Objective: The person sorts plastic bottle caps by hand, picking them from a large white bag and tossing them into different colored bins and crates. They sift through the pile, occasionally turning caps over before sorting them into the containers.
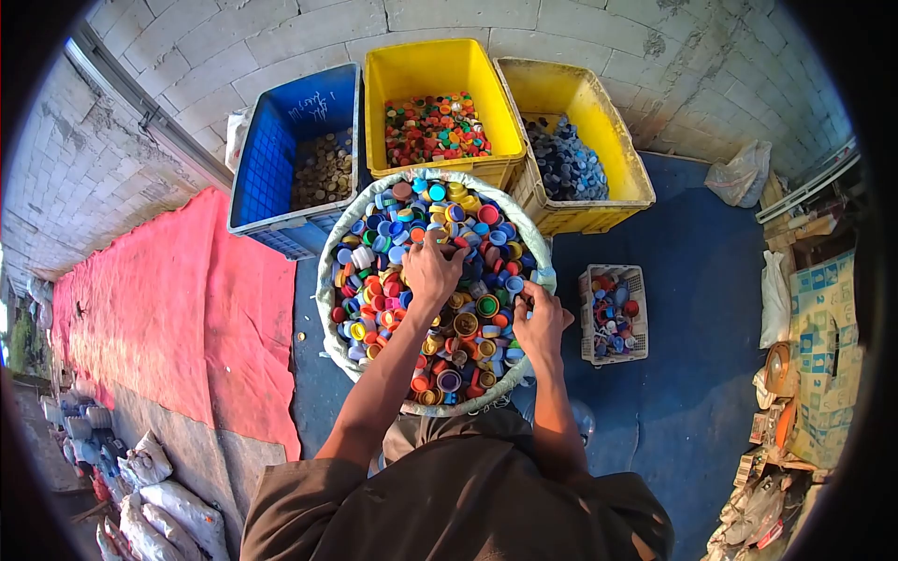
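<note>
Head view. Round sack of pale fabric, heaped with multicoloured round plastic caps; rim rolled outward, apparently to keep the mouth wide. Left hand: fingers bent into the heap's far half; grip cannot be told. Right hand: near the right rim, fingertips at a light-blue round plastic cap; whether pinched, unclear. Blue rectangular plastic crate: beyond the far-left rim, probably for reach.

The scene is brightly lit by daylight, strongest toward 9 o'clock, where the pink sheet is washed pale in patches. At 4 o'clock the blue floor covering is left in deeper tone. The bottle caps near the centre are rendered crisply. The block wall at 12 o'clock is bowed by wide-angle distortion, and all four corners are swallowed by black vignetting.
</note>
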### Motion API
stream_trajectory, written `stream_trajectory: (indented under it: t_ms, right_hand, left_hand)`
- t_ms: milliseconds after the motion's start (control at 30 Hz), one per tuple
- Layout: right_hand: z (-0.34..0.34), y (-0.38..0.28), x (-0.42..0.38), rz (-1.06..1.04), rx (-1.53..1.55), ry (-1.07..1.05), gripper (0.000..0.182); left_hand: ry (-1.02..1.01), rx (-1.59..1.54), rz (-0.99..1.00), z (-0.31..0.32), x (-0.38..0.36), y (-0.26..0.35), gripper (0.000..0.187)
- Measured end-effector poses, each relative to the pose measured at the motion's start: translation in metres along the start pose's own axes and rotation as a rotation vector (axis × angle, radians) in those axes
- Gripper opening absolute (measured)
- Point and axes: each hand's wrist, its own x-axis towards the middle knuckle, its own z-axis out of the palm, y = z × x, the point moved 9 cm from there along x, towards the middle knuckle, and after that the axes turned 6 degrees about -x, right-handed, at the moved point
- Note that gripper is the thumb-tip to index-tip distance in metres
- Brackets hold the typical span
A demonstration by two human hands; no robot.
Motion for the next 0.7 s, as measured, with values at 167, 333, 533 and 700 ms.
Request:
stream_trajectory:
  t_ms: [167, 333, 533, 700]
  right_hand:
    - [0.001, -0.003, -0.002, -0.016, 0.025, -0.009, 0.033]
    - [0.010, -0.006, -0.003, -0.044, 0.052, -0.020, 0.033]
    - [0.004, -0.017, -0.004, -0.060, 0.040, -0.022, 0.033]
    - [0.001, -0.037, -0.001, -0.168, 0.065, 0.066, 0.033]
  left_hand:
    - [-0.020, 0.053, -0.033, -0.003, 0.001, 0.001, 0.040]
    - [-0.043, 0.047, -0.056, -0.003, 0.001, -0.002, 0.037]
    - [0.040, -0.531, -0.289, -0.033, -0.003, -0.019, 0.036]
    - [0.094, -1.309, -0.640, -0.084, -0.038, -0.051, 0.012]
